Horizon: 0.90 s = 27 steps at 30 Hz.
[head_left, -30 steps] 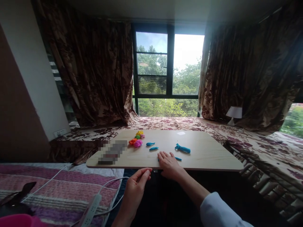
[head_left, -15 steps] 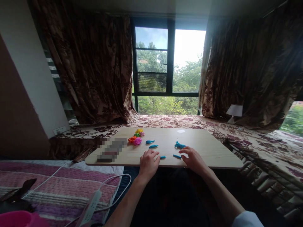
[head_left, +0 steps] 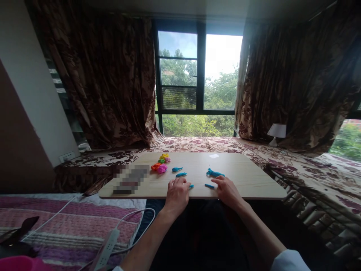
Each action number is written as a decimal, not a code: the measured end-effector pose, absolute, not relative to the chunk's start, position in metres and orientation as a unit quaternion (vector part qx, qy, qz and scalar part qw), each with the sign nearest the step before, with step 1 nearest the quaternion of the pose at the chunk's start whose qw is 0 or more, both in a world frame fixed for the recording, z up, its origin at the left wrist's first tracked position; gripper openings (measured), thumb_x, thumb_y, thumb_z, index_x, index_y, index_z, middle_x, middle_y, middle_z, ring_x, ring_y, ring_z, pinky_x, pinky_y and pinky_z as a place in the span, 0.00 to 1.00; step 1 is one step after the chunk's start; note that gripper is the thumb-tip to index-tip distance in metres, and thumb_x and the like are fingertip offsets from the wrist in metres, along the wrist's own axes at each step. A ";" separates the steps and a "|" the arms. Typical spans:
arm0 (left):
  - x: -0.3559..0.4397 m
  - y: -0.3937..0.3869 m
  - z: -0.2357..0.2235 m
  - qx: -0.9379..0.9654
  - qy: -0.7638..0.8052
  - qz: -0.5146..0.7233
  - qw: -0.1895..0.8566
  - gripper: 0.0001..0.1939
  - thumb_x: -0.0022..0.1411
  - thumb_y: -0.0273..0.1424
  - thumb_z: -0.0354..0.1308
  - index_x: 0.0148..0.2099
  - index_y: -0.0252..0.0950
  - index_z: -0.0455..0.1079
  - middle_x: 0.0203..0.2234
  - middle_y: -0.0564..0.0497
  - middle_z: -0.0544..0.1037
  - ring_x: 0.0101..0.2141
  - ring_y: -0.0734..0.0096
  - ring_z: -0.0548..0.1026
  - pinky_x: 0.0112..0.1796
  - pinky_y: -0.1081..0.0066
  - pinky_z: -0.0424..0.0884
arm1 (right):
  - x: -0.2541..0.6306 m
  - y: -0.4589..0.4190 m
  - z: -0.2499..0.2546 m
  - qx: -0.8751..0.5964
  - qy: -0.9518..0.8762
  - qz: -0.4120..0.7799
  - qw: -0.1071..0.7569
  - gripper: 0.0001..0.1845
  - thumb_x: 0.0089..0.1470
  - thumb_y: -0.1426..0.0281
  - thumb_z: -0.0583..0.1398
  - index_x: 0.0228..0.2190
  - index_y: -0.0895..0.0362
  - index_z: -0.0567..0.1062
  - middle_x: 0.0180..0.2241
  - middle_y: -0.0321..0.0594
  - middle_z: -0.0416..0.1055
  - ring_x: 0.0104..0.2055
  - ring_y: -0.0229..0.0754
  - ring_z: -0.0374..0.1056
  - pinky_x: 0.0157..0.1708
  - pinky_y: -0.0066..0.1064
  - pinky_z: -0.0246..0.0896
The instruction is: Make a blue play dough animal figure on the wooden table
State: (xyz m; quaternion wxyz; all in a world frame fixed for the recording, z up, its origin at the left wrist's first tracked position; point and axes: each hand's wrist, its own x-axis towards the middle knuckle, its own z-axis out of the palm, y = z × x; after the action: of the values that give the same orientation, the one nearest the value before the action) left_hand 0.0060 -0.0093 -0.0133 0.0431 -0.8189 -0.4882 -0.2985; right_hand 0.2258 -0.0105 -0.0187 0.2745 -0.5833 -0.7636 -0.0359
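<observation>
At the table's near edge, my left hand (head_left: pixel 177 194) has its thumb and fingertips closed about a short blue clay roll (head_left: pixel 191 186), of which only the right end shows. My right hand (head_left: pixel 228 192) is beside a second thin blue clay stick (head_left: pixel 209 186), index finger stretched above its right end and the other fingers loosely curled; contact cannot be made out. Just beyond that hand lies a larger blue clay figure (head_left: pixel 216 173) with a lumpy left end. Two tapered blue clay pieces, one farther (head_left: pixel 177 169) and one nearer (head_left: pixel 181 174), rest beyond my left hand.
Orange (head_left: pixel 155 166), pink (head_left: pixel 162 169) and yellow (head_left: pixel 164 156) clay lumps, with smaller green and pink bits, cluster at the left of the wooden table (head_left: pixel 248 180). A blurred-out item (head_left: pixel 131 180) lies farther left. A power strip (head_left: pixel 105 250) rests on the bed.
My left fingers have come in over the blue roll and cover more of it. My right index finger has lowered toward the other stick. The view has shifted slightly.
</observation>
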 end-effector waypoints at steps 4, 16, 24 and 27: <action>0.013 -0.019 -0.023 -0.835 -0.473 -0.278 0.047 0.21 0.63 0.35 0.42 0.56 0.38 0.61 0.55 0.45 0.65 0.54 0.61 0.60 0.55 0.56 0.47 | 0.217 -0.014 -0.020 -0.570 -0.783 -0.038 0.247 0.20 0.55 0.68 0.52 0.50 0.53 0.67 0.50 0.43 0.65 0.51 0.47 0.59 0.49 0.38 0.53; 0.010 -0.015 -0.032 -0.860 -0.459 -0.215 0.057 0.29 0.61 0.43 0.43 0.62 0.35 0.51 0.59 0.43 0.58 0.60 0.62 0.52 0.58 0.54 0.43 | 0.216 -0.025 -0.019 -0.550 -0.812 -0.040 0.190 0.30 0.53 0.49 0.50 0.52 0.52 0.64 0.55 0.46 0.60 0.57 0.51 0.52 0.54 0.43 0.43; 0.004 -0.036 -0.039 -0.875 -0.425 -0.225 0.054 0.30 0.60 0.44 0.45 0.62 0.39 0.50 0.61 0.45 0.53 0.61 0.62 0.48 0.59 0.55 0.38 | 0.217 -0.038 -0.028 -0.534 -0.829 -0.027 0.168 0.36 0.50 0.46 0.51 0.57 0.48 0.57 0.59 0.44 0.52 0.61 0.53 0.45 0.56 0.47 0.35; 0.004 -0.030 -0.034 -0.867 -0.436 -0.239 -0.015 0.30 0.59 0.46 0.44 0.61 0.39 0.52 0.60 0.46 0.56 0.60 0.62 0.50 0.58 0.55 0.39 | 0.218 -0.032 -0.024 -0.540 -0.821 -0.006 0.185 0.33 0.52 0.48 0.50 0.55 0.49 0.60 0.58 0.45 0.55 0.60 0.54 0.47 0.55 0.48 0.38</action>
State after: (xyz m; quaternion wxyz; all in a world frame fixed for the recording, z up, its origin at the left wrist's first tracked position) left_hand 0.0038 -0.0300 -0.0339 -0.0147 -0.8674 -0.4362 -0.2388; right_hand 0.2179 -0.0321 -0.0237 0.1848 -0.5399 -0.8212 -0.0062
